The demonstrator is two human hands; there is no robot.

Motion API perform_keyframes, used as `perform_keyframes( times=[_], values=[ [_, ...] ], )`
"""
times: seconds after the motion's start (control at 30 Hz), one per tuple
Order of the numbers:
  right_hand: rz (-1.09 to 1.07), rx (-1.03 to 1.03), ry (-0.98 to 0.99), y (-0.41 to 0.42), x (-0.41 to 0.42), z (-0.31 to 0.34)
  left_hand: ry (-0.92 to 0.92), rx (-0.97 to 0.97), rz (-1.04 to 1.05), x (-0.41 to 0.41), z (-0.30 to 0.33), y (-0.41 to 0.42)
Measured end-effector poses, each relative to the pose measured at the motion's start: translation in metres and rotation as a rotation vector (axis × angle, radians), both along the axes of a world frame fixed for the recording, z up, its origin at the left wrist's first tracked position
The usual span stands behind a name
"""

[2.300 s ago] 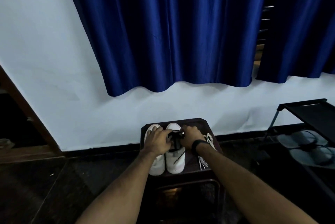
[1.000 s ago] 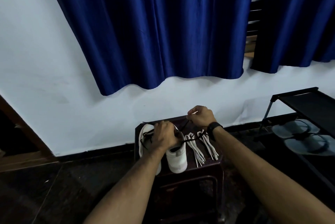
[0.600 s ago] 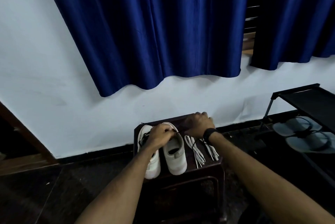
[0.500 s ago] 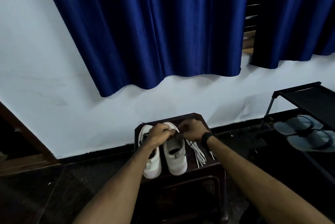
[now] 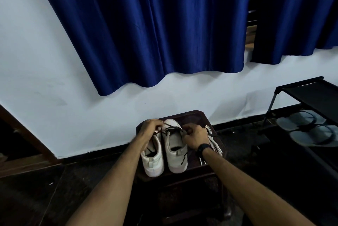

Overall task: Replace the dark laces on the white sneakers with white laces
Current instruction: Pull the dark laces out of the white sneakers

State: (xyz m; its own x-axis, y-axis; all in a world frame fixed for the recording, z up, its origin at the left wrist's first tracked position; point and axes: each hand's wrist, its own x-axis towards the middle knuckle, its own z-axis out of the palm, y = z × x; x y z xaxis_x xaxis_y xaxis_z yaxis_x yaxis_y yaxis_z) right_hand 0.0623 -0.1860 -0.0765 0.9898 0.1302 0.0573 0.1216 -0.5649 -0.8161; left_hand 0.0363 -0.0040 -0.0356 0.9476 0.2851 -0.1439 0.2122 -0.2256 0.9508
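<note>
There is a single view, from a wide-angle camera worn on the person's head. It looks forward and down across both outstretched forearms, which enter from the near bottom edge and converge toward the low stool [image 5: 197, 116] just below the middle of the picture. The camera stands well back from the stool, so what lies on it appears small. The far wall [image 5: 45, 61] and the blue curtain [image 5: 155, 24] fill the upper half, their lines bent and slanted by the lens. At the right edge a dark rack [image 5: 311, 90] shows, cut off by the frame. With only one camera, no part of the scene is shared between views.
</note>
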Motion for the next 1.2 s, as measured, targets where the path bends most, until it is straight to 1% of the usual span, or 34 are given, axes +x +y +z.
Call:
perform_keyframes(
  times=[0.07, 0.1, 0.13, 0.2, 0.23, 0.3, 0.33, 0.37, 0.4, 0.43, 0.47, 0.53, 0.57, 0.6, 0.63, 0.7, 0.8, 0.87, 0.9, 0.93, 0.97, 1.0, 1.03, 1.07, 1.1, 1.13, 1.17, 1.2],
  values=[
    [0.000, -0.009, -0.013, 0.002, 0.000, -0.001, 0.120, 0.244, -0.155, -0.003, 0.002, 0.006],
    [0.005, -0.012, -0.022, 0.004, 0.000, -0.001, 0.114, 0.307, -0.200, -0.003, 0.003, 0.006],
    [0.008, -0.013, -0.029, 0.006, -0.001, -0.001, 0.069, 0.287, -0.211, -0.003, 0.004, 0.004],
    [0.009, -0.011, -0.038, 0.008, -0.001, -0.001, -0.053, 0.096, -0.108, -0.005, 0.010, 0.000],
    [0.008, -0.010, -0.038, 0.008, 0.000, -0.002, -0.094, -0.056, -0.014, -0.006, 0.012, -0.001],
    [0.007, -0.001, -0.033, 0.009, 0.000, -0.003, -0.083, -0.307, 0.217, -0.006, 0.011, 0.004],
    [0.007, 0.001, -0.035, 0.009, 0.000, -0.005, -0.030, -0.296, 0.335, -0.004, 0.007, 0.009],
    [0.005, 0.000, -0.041, 0.009, 0.000, -0.007, 0.080, -0.106, 0.402, -0.003, 0.003, 0.014],
    [0.000, -0.001, -0.052, 0.010, -0.001, -0.008, 0.189, 0.237, 0.421, -0.005, 0.001, 0.017],
    [-0.007, -0.001, -0.063, 0.010, -0.002, -0.010, 0.204, 0.575, 0.409, -0.006, -0.002, 0.015],
    [-0.015, 0.002, -0.069, 0.011, -0.002, -0.011, 0.096, 0.798, 0.325, -0.007, -0.003, 0.011],
    [-0.015, 0.005, -0.068, 0.011, -0.001, -0.013, -0.163, 0.957, 0.037, -0.006, 0.001, -0.003],
    [-0.009, 0.002, -0.070, 0.010, 0.000, -0.013, -0.217, 1.022, -0.130, -0.003, 0.002, -0.011],
    [-0.003, -0.003, -0.075, 0.010, 0.000, -0.012, -0.231, 1.107, -0.262, -0.001, 0.002, -0.019],
    [0.001, -0.008, -0.079, 0.010, -0.001, -0.011, -0.228, 1.186, -0.339, 0.001, 0.001, -0.026],
    [0.002, -0.008, -0.085, 0.009, -0.001, -0.011, -0.224, 1.301, -0.379, 0.004, -0.002, -0.033],
    [0.002, -0.005, -0.067, 0.010, -0.001, -0.013, -0.267, 1.358, -0.374, 0.004, -0.004, -0.034],
    [-0.005, 0.008, -0.052, 0.010, 0.000, -0.014, -0.349, 1.410, -0.304, 0.000, 0.004, -0.025],
    [-0.012, 0.009, -0.048, 0.011, 0.000, -0.014, -0.398, 1.427, -0.212, -0.003, 0.011, -0.018],
    [-0.020, 0.009, -0.047, 0.010, 0.000, -0.013, -0.433, 1.414, -0.082, -0.006, 0.019, -0.009],
    [-0.029, 0.008, -0.046, 0.010, 0.001, -0.013, -0.437, 1.361, 0.091, -0.009, 0.026, 0.001],
    [-0.031, 0.008, -0.046, 0.010, 0.002, -0.013, -0.396, 1.262, 0.284, -0.013, 0.032, 0.013],
    [-0.030, 0.008, -0.043, 0.011, 0.001, -0.013, -0.312, 1.139, 0.461, -0.016, 0.038, 0.024],
    [-0.031, 0.007, -0.037, 0.012, 0.002, -0.015, -0.206, 1.025, 0.603, -0.019, 0.044, 0.033],
    [-0.036, 0.003, -0.033, 0.014, 0.000, -0.014, -0.099, 0.958, 0.692, -0.021, 0.045, 0.039],
    [-0.048, -0.003, -0.036, 0.016, -0.001, -0.015, -0.011, 0.951, 0.719, -0.022, 0.043, 0.043],
    [-0.062, -0.011, -0.046, 0.017, -0.002, -0.015, 0.024, 0.968, 0.692, -0.023, 0.038, 0.042],
    [-0.071, -0.018, -0.056, 0.018, -0.003, -0.016, -0.012, 0.991, 0.627, -0.022, 0.031, 0.039]
  ],
)
